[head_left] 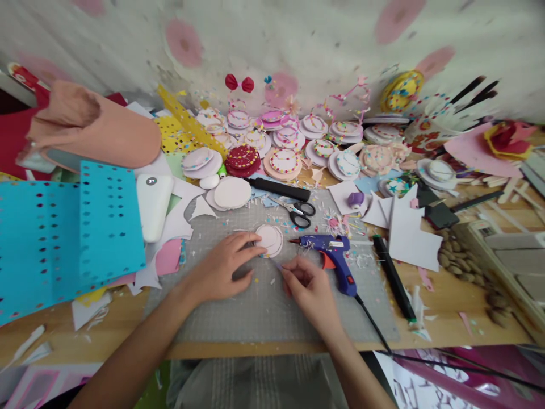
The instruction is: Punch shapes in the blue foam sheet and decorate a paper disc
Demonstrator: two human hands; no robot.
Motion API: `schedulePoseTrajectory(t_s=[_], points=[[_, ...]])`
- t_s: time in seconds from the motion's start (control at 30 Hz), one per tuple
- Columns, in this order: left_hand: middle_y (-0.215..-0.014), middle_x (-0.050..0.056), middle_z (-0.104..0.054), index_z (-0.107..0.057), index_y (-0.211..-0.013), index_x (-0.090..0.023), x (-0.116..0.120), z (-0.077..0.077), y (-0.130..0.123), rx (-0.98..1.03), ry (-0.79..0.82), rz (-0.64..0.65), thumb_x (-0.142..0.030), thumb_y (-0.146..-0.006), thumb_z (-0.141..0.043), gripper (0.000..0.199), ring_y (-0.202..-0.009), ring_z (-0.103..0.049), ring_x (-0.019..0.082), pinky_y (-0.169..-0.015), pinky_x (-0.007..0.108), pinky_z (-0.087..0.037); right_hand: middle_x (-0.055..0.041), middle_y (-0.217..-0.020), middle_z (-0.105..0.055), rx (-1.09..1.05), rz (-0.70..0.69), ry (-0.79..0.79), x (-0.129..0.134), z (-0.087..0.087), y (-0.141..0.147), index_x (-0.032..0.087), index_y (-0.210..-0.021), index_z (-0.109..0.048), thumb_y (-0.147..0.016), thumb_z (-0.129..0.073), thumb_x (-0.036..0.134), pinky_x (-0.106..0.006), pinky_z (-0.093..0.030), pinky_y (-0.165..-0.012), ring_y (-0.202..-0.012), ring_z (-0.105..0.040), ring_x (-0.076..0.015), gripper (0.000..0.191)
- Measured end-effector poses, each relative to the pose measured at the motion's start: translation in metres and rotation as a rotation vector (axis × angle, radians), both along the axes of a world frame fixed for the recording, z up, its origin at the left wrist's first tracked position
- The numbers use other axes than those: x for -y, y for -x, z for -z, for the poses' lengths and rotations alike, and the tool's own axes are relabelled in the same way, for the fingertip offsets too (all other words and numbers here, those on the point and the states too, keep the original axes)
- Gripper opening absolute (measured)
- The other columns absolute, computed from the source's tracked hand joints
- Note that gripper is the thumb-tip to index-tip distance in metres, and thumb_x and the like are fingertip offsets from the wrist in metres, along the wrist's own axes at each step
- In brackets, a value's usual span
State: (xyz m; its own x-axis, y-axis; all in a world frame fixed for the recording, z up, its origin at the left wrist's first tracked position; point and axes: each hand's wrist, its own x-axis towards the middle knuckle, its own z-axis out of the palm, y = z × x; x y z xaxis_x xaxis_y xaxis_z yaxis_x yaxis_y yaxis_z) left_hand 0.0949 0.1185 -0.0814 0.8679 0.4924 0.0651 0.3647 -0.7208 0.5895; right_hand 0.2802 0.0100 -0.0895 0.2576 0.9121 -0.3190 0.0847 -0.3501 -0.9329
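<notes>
Two hands attend one white disc (271,240) on the grey mat (238,318). Left hand (230,262), at the disc's 8 o'clock: grip spread, fingertips on the disc's edge, apparently steadying it; thumb clear. Right hand (307,288), at 5 o'clock: grip pinched on a slim item (277,265), too small to identify, angled toward the disc. Glue gun (330,245), at 3 o'clock: nozzle facing the disc, presumably for ready reach.

The glue gun (340,261) is blue with an orange trigger (328,261), the disc (269,240) white, the mat (238,318) grey, the curtain (315,40) pink-spotted.
</notes>
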Motion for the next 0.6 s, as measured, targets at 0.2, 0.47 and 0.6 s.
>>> schedulePoseTrajectory(t_s=[0.2,0.47,0.6], points=[[-0.134,0.01,-0.047,-0.054,-0.127,-0.025,-0.0006,-0.0008,-0.0012,0.001,0.019,-0.002,-0.014,-0.08,-0.058,0.049,-0.125,-0.044,0.027,-0.107,0.045,-0.036,0.0041,-0.047,-0.05,0.026,-0.018,0.013,-0.0017,-0.0008,-0.0014,0.021,-0.068,-0.05,-0.077,-0.053,0.032,-0.023,-0.033,-0.047,-0.045,-0.045,-0.0124,0.015],[-0.133,0.009,-0.047,-0.056,-0.126,-0.025,-0.0023,-0.0011,-0.0007,0.005,0.02,0.013,-0.015,-0.081,-0.057,0.046,-0.125,-0.043,0.026,-0.107,0.044,-0.035,0.0048,-0.045,-0.05,0.003,-0.05,0.053,-0.005,0.0002,-0.0043,0.021,-0.07,-0.051,-0.076,-0.052,0.033,-0.023,-0.032,-0.046,-0.043,-0.045,-0.0123,0.014],[-0.132,0.01,-0.048,-0.057,-0.125,-0.024,-0.0016,0.0002,-0.0007,0.006,-0.017,0.01,-0.013,-0.08,-0.057,0.047,-0.124,-0.045,0.026,-0.106,0.044,-0.036,0.0047,-0.046,-0.05,0.038,-0.046,0.04,-0.0039,-0.0002,-0.0028,0.021,-0.071,-0.05,-0.076,-0.051,0.033,-0.023,-0.033,-0.047,-0.044,-0.045,-0.0126,0.013]])
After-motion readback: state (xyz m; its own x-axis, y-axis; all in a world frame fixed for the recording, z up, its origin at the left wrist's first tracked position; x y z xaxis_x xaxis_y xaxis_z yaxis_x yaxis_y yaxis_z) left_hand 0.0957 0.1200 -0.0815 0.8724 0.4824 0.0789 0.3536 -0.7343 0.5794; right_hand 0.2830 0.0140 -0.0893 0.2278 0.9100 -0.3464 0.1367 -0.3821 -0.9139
